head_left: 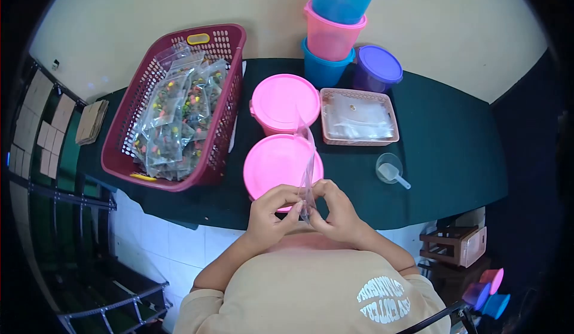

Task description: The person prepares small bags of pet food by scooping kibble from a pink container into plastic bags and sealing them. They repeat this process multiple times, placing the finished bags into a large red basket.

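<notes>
Landmark: nearer round pink plastic tub with a flat pink lid (pixel 275 166), standing on the dark green cloth-covered table (pixel 445 145).
Bag in hand: thin transparent plastic bag (pixel 308 177), roughly upright and nearly edge-on to view; lower end on the near side of the tub, upper part crossing the view of its lid. Contents not made out at this angle.
Left hand (pixel 268 217): at the tub's near edge; thumb and forefinger pinch the bag's lower end.
Right hand (pixel 341 214): near side of the tub, to its right; thumb and forefinger pinch the same end from the opposite face. Exact contact partly hidden.
Handling (judged): very light, limp film, probably slick; should fold easily, could stretch or tear if pulled hard.
Hold (judged): finger pads close to an edge, one on each face, suit it best. Which end is the mouth: cannot tell.
Basket: maroon perforated plastic basket (pixel 218 145), left of the tub, heaped with transparent bags of small multicoloured pieces (pixel 164 110).
Second tub: round pink lidded plastic tub (pixel 286 101), just beyond the landmark.
Tray: peach rectangular plastic tray (pixel 360 143), beyond and right of the tub, holding flat transparent plastic bags (pixel 362 119).
Cup: small transparent round cup (pixel 381 162), right of the tub, with a pale-handled scoop (pixel 391 174) inside.
</notes>
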Demonstrator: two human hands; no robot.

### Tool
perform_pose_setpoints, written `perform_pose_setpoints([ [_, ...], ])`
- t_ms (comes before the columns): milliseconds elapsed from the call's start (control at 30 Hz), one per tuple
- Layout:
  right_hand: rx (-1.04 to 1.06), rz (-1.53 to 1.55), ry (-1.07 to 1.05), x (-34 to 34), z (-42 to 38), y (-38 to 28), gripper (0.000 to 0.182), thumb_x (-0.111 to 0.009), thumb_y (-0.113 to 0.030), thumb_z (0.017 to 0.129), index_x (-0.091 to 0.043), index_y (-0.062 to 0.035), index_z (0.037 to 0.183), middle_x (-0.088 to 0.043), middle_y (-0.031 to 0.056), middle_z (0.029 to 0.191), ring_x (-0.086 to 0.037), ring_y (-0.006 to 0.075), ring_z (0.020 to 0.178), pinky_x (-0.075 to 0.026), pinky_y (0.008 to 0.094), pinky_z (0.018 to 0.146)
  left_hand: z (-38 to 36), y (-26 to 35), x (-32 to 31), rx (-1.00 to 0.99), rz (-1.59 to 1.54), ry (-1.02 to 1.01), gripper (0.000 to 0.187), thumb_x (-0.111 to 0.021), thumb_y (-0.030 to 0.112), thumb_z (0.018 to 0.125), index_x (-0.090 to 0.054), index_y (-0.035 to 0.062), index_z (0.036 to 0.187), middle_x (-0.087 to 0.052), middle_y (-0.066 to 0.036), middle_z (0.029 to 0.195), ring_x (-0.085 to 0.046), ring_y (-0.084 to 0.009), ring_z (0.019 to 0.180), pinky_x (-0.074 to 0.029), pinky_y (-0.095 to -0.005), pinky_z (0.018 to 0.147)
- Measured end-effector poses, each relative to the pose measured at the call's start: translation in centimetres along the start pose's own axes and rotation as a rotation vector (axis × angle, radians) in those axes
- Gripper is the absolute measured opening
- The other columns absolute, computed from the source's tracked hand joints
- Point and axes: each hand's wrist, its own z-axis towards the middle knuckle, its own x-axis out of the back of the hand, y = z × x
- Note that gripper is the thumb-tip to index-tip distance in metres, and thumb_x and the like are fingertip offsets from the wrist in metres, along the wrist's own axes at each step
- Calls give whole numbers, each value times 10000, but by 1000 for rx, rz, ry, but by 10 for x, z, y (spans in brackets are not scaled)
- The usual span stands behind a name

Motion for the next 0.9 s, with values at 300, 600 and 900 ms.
perform_pose_setpoints([
  [300, 50, -20, -40, 96, -43, 28, 249, -626, -20, 709, -508, -12, 928, -544, 130, 838, -535, 295, 793, -411, 395, 781, 22, 12, -106, -47, -20, 16, 103, -611, -21, 850, -641, -49, 945, -636, -150, 1044, -650, -186, 915, -544, -289, 821],
  [600, 63, 13, -107, 119, -50, 44, 236, -629, -54, 731, -544, 5, 942, -544, 137, 831, -533, 302, 783, -413, 397, 769, 21, 8, -137, -39, 56, 88, 100, -618, -13, 847, -641, -35, 942, -636, -151, 1039, -654, -189, 901, -539, -295, 800],
  [900, 283, -76, -236, 106, -34, 55, 151, -637, 4, 678, -545, 6, 797, -530, 147, 784, -527, 321, 747, -423, 409, 707, 13, 16, -128, -14, 489, 191, 115, -662, 143, 776, -588, 55, 792, -588, -75, 786, -599, -282, 675, -466, -358, 569],
])
